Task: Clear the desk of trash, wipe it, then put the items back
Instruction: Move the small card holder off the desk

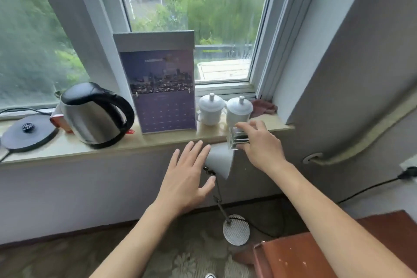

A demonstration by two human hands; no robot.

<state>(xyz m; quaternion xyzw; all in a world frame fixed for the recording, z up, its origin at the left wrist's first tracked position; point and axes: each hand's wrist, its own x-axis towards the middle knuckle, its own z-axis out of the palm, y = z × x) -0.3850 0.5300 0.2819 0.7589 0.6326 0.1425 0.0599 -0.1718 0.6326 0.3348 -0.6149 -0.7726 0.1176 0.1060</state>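
Note:
My right hand (259, 144) grips a small clear holder (237, 139) with dark cards in it, at the front edge of the window sill (158, 142), just in front of two white lidded cups (224, 109). My left hand (187, 178) hovers open below the sill, its fingers spread next to the white shade of a desk lamp (220, 160) that stands on the floor. On the sill also stand a steel kettle (94, 115), its black base (28, 132), and a purple calendar stand (161, 88).
A brown cloth (262, 107) lies in the sill's right corner. A red-brown desk (338, 248) shows at bottom right. The lamp's round base (235, 229) sits on patterned carpet. A black cable (370, 187) runs along the right wall to a socket.

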